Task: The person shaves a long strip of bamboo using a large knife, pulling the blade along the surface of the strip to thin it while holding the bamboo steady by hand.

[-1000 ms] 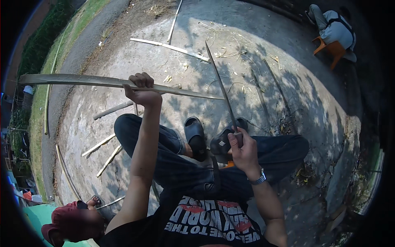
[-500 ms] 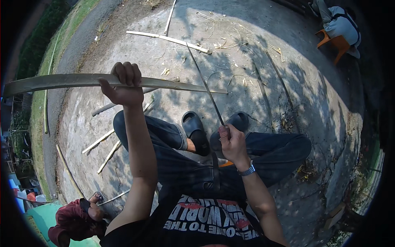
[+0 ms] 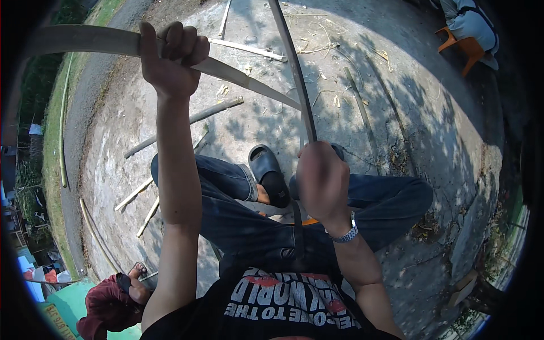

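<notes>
My left hand (image 3: 173,62) is raised and closed around a long, flat, pale bamboo strip (image 3: 241,78). The strip bends across from the far left and slopes down to its right end near the knife. In front of my lap, my right hand (image 3: 324,184) grips a long knife (image 3: 293,62), its handle mostly hidden by my fingers and blurred. The narrow dark blade points up and away, crossing the strip's right end. Whether the blade touches the strip I cannot tell. My legs are bent apart below, with a dark slide sandal (image 3: 267,170) between them.
A grey-brown bamboo pole (image 3: 190,120) and a split pale piece (image 3: 252,50) lie on the concrete, among shavings. Darker poles (image 3: 362,116) lie to the right. One person (image 3: 473,31) sits on an orange chair (image 3: 467,51); another in maroon (image 3: 116,303) is at lower left.
My left hand has risen with the bamboo strip, which now slopes more steeply. My right hand has come up, bringing the knife higher and closer to upright.
</notes>
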A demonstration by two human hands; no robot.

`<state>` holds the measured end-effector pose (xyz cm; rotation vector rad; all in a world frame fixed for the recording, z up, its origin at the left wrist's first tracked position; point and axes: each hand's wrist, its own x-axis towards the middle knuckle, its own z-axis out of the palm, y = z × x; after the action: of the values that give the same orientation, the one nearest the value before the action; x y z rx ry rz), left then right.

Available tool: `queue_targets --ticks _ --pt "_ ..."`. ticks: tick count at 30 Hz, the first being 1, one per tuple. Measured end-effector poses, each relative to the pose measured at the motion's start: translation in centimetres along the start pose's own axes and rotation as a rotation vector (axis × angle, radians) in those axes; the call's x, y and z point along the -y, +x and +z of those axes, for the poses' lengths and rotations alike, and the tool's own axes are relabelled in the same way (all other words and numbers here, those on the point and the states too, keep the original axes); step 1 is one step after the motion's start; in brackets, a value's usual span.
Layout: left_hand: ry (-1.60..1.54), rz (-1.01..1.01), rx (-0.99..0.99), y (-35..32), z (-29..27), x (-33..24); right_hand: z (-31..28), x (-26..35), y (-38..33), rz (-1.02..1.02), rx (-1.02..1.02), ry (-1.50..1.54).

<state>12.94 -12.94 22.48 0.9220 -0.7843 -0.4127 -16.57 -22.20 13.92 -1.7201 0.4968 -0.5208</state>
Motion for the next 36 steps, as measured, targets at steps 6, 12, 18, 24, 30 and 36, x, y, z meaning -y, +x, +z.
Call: queue_targets --ticks 6,12,18,24,30,36 --pt "0.028 -0.010 0.067 1.7 0.5 1.9 0.7 -13.9 -1.3 0.142 0.033 -0.339" --pt "-0.154 -0.017 0.318 3.0 1.1 0.6 -2.4 -2.7 -1.2 0.184 -0.008 0.029" --pt "-0.027 -0.108 0.205 3.0 2.8 1.7 -0.7 -15.0 -0.8 0.575 0.112 -0.344" --pt "-0.005 -0.086 0.129 2.3 0.6 -0.8 -1.0 -5.4 -0.4 0.116 -0.092 -0.066" --pt "0.076 -0.095 0.109 3.5 -2.4 -2.4 2.3 -0.8 1.6 -0.085 -0.245 0.165" --pt "0.079 -0.044 0.078 5.6 -0.8 -0.3 7.3 -19.3 -0.5 0.224 0.049 -0.349"
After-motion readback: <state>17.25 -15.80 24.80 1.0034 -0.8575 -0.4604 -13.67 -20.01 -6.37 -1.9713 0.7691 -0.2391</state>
